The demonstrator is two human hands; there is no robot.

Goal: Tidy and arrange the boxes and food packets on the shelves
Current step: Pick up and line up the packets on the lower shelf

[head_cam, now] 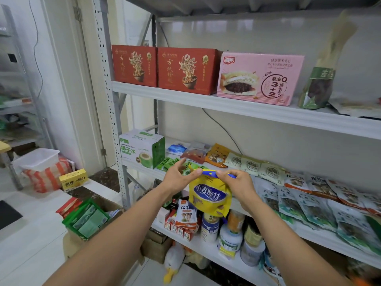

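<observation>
The grey metal shelf unit (247, 109) carries a pink cake box (260, 78) and two red noodle boxes (188, 71) on its upper level, and a green-and-white coconut water box (142, 150) on the middle one. In front of the middle level hangs a yellow packet (209, 196), held by its blue top edge. The left hand (178, 179) has a pinching grip on one end with thumb and fingertips, and the right hand (237, 182) has a pinching grip on the other.

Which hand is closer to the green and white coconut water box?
Left. The left hand sits just below-right of the green-and-white cardboard box; the right hand is farther right.
</observation>
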